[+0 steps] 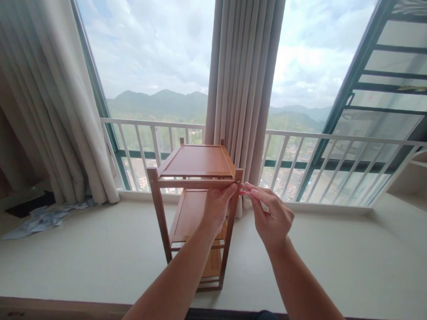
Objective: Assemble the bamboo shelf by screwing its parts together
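Observation:
A small wooden shelf rack (199, 160) with three visible tiers stands upright on the white window ledge in front of me. My left hand (216, 205) is closed around the top of its near right post, the thumb pressed against the wood just below the top panel. To the right of that post, my right hand (271, 207) has its fingers pinched together, very near the post's outer side. Whatever sits between those fingertips is too small to make out. Fingertips of my left hand show past the post, close to the right hand's.
White railing (306, 136) runs along the window behind the rack. A grey curtain (243, 86) hangs at the middle, another (57, 92) at the left. Crumpled papers (43, 221) and a dark flat item (29, 205) lie on the ledge (89, 253) at left. Built-in shelving (414, 183) is at right.

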The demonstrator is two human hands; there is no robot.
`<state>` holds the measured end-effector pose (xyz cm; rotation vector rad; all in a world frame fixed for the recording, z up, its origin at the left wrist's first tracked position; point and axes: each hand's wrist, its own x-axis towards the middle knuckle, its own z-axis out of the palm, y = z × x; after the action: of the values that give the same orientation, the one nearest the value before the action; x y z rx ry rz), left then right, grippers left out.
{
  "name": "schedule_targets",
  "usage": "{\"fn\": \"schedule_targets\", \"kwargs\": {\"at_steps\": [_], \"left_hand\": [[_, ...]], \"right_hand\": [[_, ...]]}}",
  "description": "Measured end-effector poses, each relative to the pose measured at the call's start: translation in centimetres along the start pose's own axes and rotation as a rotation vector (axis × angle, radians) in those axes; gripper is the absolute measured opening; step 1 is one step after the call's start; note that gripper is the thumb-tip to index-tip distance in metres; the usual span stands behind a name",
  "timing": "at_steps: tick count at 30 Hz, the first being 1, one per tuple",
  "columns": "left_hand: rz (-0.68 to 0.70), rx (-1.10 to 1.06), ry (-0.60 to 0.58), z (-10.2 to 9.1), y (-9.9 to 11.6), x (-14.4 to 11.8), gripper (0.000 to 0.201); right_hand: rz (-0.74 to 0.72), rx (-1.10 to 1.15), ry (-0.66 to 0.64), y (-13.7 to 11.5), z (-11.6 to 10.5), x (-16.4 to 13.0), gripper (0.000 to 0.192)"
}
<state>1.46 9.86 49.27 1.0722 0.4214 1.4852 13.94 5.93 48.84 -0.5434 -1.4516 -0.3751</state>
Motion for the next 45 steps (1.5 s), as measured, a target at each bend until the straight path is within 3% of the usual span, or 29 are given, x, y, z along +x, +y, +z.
{"fn": "schedule_targets", "kwargs": {"at_steps": [16, 21, 25, 32, 35, 45], "left_hand": [[0.026, 0.034, -0.015, 0.4, -0.4, 0.1, 0.033], [0.061, 0.063, 0.01, 0.7, -0.4, 0.1, 0.029], [0.06, 0.101, 0.044, 1.1, 0.0, -0.1, 0.031], [0.098, 0.119, 0.06, 0.9, -0.5, 0.0, 0.036], [0.085, 0.118, 0.09, 0.9, -0.6, 0.0, 0.036], [0.093, 0.107, 0.013, 0.9, -0.5, 0.0, 0.033]], "right_hand": [[-0.076, -0.029, -0.028, 0.0, 0.3, 0.3, 0.033], [-0.074, -0.124, -0.08, -0.7, 0.2, 0.8, 0.018], [0.033, -0.151, -0.085, -1.5, 0.5, 1.3, 0.007], [0.39, 0.047, -0.063, -1.6, 1.7, 0.8, 0.017], [0.467, 0.091, -0.036, -1.2, 2.0, 0.6, 0.019], [0.299, -0.091, -0.036, -0.7, 0.9, 1.0, 0.025]]}}
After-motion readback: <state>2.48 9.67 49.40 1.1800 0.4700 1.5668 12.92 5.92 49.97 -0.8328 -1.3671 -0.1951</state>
